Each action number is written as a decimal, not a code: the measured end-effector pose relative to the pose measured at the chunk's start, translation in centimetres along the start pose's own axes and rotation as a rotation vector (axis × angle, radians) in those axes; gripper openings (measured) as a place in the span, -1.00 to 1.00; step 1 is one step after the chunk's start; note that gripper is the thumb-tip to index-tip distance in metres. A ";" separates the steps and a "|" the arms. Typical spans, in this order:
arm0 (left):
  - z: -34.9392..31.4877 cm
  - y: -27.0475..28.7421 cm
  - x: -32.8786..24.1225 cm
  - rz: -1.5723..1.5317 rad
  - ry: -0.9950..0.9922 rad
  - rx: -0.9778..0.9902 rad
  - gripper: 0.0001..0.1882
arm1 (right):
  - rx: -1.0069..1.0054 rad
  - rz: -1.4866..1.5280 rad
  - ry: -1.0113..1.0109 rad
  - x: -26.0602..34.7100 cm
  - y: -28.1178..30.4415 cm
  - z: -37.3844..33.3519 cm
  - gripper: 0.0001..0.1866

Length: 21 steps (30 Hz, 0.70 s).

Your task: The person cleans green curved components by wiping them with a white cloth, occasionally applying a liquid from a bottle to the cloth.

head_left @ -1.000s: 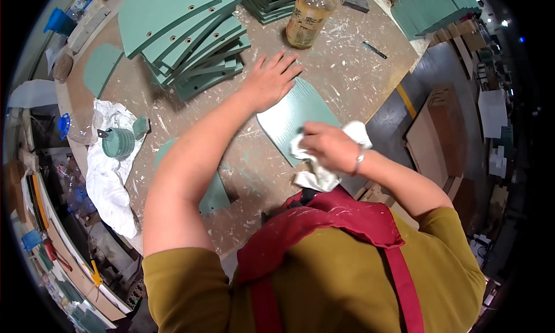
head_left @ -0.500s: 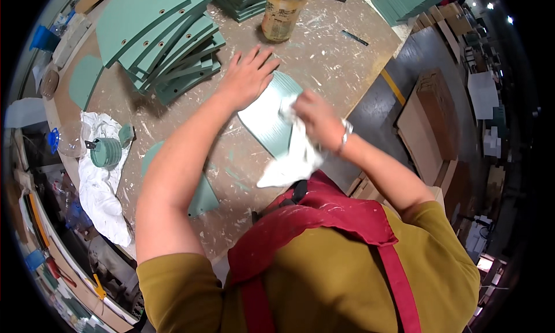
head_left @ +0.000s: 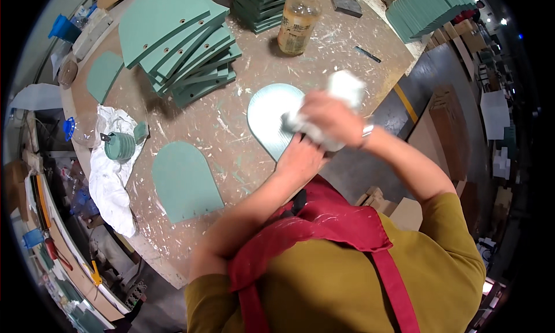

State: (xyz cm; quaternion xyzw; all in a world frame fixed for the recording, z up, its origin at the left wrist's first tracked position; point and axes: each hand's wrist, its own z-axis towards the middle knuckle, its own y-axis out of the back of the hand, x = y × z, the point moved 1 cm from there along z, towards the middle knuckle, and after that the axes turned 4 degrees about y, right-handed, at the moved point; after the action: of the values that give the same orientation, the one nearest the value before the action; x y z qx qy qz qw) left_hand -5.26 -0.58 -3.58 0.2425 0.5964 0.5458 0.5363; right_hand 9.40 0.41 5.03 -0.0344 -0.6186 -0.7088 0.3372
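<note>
Currently R hand [head_left: 333,116] is clutching a white cloth [head_left: 346,86] over the ribbed green panel [head_left: 267,108].
R grip is clamping the bunched cloth, blurred; L hand [head_left: 302,159] is sitting at the panel's near RH edge, just below the cloth, maybe pinching it, but can't tell w/ cloth & R hand in the way. Panel is lying on the paint-specked table [head_left: 231,124], rounded end pointing away. 2nd green panel [head_left: 185,179] is lying well apart to the L; orange-capped bottle [head_left: 299,29] is standing beyond, R of a green board stack [head_left: 173,29].
</note>
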 end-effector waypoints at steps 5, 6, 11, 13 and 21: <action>0.8 0.8 0.1 -0.034 0.016 0.238 -0.45 | 0.109 0.074 0.143 -1.0 -7.9 7.3 -0.84; 0.8 1.4 -0.1 0.006 0.007 0.360 -0.45 | 0.044 0.040 0.104 -1.8 -8.4 8.7 -0.85; -0.2 -0.6 0.6 -0.328 0.139 0.043 -0.41 | 0.042 0.030 0.101 1.3 -8.6 5.8 -0.89; 0.0 -0.4 0.5 -0.367 0.147 0.154 -0.40 | 0.150 0.071 0.270 1.7 -8.6 4.2 -0.85; 0.6 0.8 0.1 -0.034 -0.029 -0.062 -0.46 | -0.133 -0.117 -0.341 -8.1 -3.8 5.4 -0.86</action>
State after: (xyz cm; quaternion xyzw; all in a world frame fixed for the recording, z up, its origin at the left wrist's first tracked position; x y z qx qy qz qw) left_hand -5.03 0.01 -2.78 0.2237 0.5754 0.5512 0.5613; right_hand 11.70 8.86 -0.73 -0.1403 -0.6194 -0.7505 0.1826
